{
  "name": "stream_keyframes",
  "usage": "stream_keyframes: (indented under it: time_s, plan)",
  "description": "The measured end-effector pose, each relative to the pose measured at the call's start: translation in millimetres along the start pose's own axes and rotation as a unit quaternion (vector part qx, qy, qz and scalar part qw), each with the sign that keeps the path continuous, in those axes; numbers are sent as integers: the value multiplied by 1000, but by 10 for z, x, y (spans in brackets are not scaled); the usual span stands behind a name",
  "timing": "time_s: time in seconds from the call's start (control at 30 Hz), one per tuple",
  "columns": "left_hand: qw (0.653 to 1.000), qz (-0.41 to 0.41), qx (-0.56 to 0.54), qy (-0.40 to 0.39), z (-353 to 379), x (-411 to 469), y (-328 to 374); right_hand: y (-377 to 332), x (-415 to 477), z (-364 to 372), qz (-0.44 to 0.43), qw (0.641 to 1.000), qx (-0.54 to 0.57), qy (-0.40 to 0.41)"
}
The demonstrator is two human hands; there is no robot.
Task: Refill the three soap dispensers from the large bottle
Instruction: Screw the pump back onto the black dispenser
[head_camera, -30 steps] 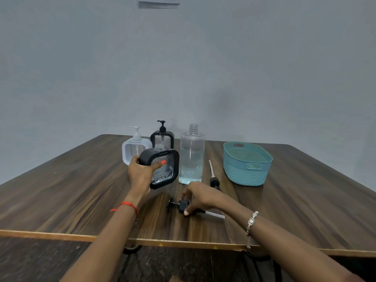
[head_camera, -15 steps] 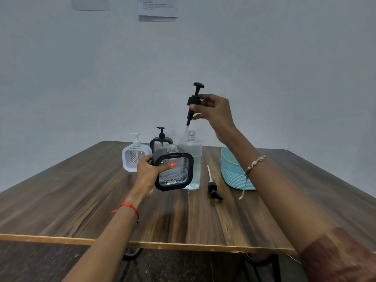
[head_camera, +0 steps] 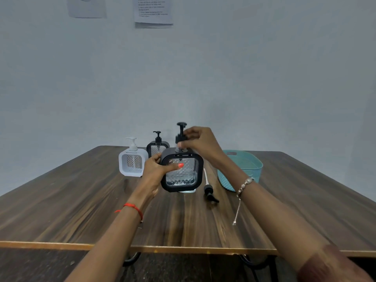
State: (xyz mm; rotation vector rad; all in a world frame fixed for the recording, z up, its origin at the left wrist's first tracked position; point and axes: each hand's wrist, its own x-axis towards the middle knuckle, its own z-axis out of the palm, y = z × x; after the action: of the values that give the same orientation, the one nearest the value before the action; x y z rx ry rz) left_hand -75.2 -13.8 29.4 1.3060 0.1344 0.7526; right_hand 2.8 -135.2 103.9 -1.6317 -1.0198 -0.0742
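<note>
1. Pale grey wall with two paper notices pinned high is seen behind a dark wood-grain counter.
2. A black-framed soap dispenser with a clear diamond-patterned body is held just above the counter, near its middle, by the left hand; that grip is clenched round the dispenser's left side, thumb across the front.
3. A black pump head is pinched by the right hand, its grip closed on the collar, with the pump seated upright at the dispenser's neck.
4. Clear liquid is visible low in the held dispenser; how full it is cannot be judged exactly.
5. A white-framed dispenser and a second black dispenser are stood behind on the left, both with pumps fitted.
6. The large bottle is almost wholly hidden behind the held dispenser; only its base is seen. Its loose pump is lying on the counter beside a teal basket.
7. The step in hand is judged to be closing this dispenser. Next, the collar would need to be turned until snug while the body is kept steady, and then set down upright.
</note>
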Motion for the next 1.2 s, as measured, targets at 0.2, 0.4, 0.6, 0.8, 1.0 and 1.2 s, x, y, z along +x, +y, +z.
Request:
stream_keyframes:
  time_s: [0.2, 0.4, 0.6, 0.8, 1.0, 1.2]
  plan:
    - [1000, -5, 4, -5, 45, -17, -33, 154, -89, 1, 7, 999, -24, 41]
    - [999, -26, -18, -3, 106, -23, -100, 193, -147, -7, 6, 997, 20, 70]
    - [998, -39, -51, -30, 111, -30, -93, 214, -131, -160, 29, 994, 95, -40]
    - [997, -41, -53, -30, 159, -34, -105, 265, -145, -119, 30, 998, 30, 39]
    - [997, -50, -56, -18, 189, -21, -152, 339, -190, -86, 31, 994, 53, 90]
    - [997, -49, -52, -12, 196, -1, -149, 271, -138, -132, 59, 979, 188, 51]
